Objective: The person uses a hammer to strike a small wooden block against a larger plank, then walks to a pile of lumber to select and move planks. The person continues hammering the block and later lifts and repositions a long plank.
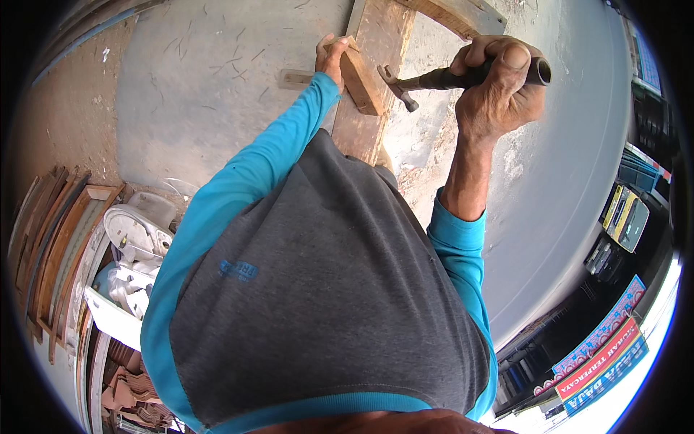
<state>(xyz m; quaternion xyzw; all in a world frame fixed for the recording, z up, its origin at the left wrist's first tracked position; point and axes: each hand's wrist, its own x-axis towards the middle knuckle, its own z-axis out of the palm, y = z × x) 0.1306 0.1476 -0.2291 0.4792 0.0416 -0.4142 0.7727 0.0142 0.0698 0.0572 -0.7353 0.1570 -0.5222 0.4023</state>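
Observation:
My right hand (500, 90) is wrapped round the dark handle of a claw hammer (434, 79), its thumb lying along the grip. The hammer's metal head is low beside a short wooden block (363, 83). That block rests on a wider wooden plank (383, 36) running away from me. My left hand (331, 59) grips the block's far left end, its fingers partly hidden behind the wood. A small flat piece of wood (295, 79) shows just left of my left wrist.
Another wooden beam (452, 16) reaches across at the top. Nails or thin scraps lie scattered on the grey sheet (166, 108) at the left. Stacked wooden frames (54, 253) and a white container (116, 315) stand at the lower left. A yellow vehicle (626, 217) is at the far right.

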